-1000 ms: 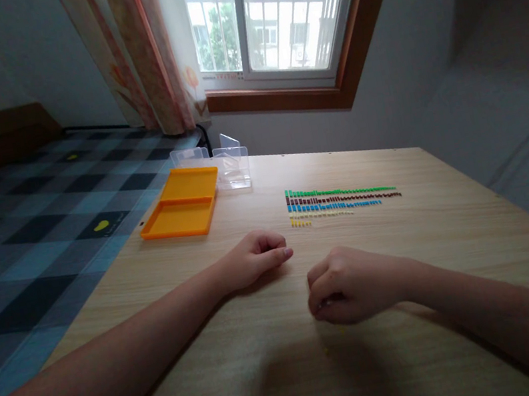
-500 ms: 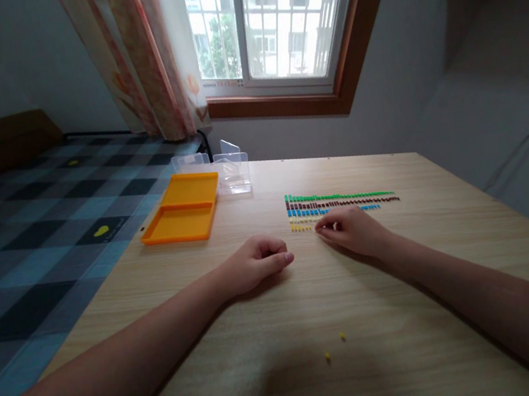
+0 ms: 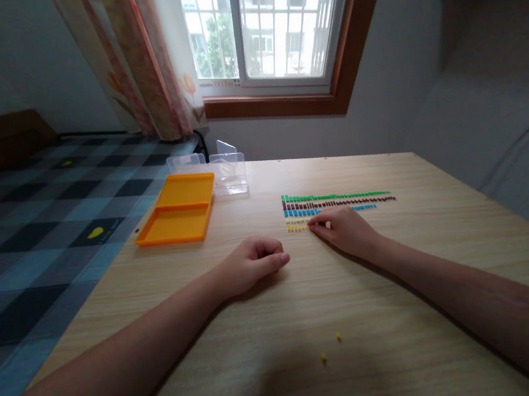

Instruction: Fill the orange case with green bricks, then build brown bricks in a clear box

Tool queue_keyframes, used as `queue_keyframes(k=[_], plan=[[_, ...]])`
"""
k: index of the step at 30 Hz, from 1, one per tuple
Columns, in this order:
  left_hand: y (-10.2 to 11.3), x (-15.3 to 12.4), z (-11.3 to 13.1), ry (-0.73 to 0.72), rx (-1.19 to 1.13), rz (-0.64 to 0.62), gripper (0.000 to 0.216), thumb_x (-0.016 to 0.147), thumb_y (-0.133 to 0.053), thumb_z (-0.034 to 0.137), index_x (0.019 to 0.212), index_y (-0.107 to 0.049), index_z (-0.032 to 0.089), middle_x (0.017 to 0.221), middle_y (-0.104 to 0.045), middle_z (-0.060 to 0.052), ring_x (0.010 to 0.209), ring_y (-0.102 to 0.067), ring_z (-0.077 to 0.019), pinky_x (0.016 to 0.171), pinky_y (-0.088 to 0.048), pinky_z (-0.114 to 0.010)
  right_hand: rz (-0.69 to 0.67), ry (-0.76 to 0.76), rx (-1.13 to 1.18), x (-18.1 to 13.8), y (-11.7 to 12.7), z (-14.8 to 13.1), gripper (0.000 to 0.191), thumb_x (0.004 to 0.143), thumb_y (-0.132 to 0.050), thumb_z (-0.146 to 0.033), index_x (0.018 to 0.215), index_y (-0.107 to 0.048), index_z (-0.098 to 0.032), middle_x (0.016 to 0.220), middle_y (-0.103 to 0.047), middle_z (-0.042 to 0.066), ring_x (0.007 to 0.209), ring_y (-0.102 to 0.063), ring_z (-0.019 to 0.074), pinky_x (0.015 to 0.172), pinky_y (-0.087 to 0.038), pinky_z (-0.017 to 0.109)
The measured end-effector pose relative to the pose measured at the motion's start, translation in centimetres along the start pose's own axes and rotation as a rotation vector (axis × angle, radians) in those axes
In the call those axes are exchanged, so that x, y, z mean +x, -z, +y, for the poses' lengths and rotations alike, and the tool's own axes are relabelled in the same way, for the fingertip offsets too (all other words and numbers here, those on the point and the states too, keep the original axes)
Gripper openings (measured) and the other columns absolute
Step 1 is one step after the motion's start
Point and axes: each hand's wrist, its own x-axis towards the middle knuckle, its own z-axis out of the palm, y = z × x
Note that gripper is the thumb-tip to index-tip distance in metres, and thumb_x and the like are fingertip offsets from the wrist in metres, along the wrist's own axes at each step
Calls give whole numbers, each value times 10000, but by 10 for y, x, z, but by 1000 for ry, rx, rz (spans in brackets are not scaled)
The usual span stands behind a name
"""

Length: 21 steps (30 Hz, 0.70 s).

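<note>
My right hand [image 3: 341, 229] is at the end of a short row of small yellow pieces [image 3: 294, 228], thumb and forefinger pinched down on the table. Whatever sits between those fingertips is too small to make out. Behind that row run lines of small blue pieces [image 3: 297, 213], dark brown pieces [image 3: 316, 205] and green pieces [image 3: 305, 198]; the hand hides part of the nearer lines. My left hand [image 3: 255, 266] rests on the table as a loose fist, left of the rows, its inside hidden. Two loose yellow pieces, one farther [image 3: 338, 337] and one nearer [image 3: 324, 358], lie toward me.
An open orange case [image 3: 172, 225] lies at the table's left edge. Clear plastic holders [image 3: 230, 176] stand behind it. A bed with a checked cover [image 3: 17, 266] adjoins on the left, and a window [image 3: 276, 27] is beyond the table [image 3: 251, 362].
The whole view has shifted slightly to the left. Both hands keep their poses, and the right fingertips stay at the end of the yellow row.
</note>
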Motion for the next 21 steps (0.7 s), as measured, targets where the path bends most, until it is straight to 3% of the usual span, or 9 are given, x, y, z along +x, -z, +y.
queue_keyframes(k=[6, 10, 12, 17, 21], plan=[[0, 0, 0, 7, 6, 11, 502, 858, -644, 561, 599, -441, 183, 537, -388, 66, 522, -330, -83, 491, -229, -224, 35, -14, 56, -2, 0, 1, 195, 921, -632, -219, 956, -810, -150, 884, -786, 90, 760, -669, 189, 734, -484, 296], [0, -1, 0, -7, 7, 6, 492, 866, -638, 549, 600, -444, 182, 538, -392, 64, 522, -336, -86, 491, -234, -225, -10, 7, 128, -4, 8, 2, 212, 924, -613, -245, 884, -798, -150, 818, -773, 66, 704, -649, 160, 663, -467, 259], [0, -1, 1, -11, 21, 9, 491, 868, -635, 550, 601, -450, 181, 544, -397, 61, 529, -347, -88, 499, -246, -227, -153, 14, 222, -6, 16, -1, 228, 924, -619, -286, 869, -792, -147, 749, -747, 42, 640, -625, 135, 610, -454, 232], [-1, 0, 2, 4, 33, 6, 499, 859, -636, 570, 604, -455, 182, 546, -413, 55, 527, -355, -89, 499, -248, -232, -816, 115, 432, -16, 42, -30, 192, 862, -697, -286, 948, -805, -153, 718, -724, 10, 580, -587, 103, 530, -429, 194], [-2, 0, 4, 0, 47, 11, 513, 861, -643, 567, 589, -436, 184, 537, -396, 55, 534, -346, -90, 507, -253, -235, -943, 299, 410, -26, 51, -58, 136, 822, -723, -174, 917, -820, -179, 804, -745, 18, 671, -636, 108, 603, -467, 193]])
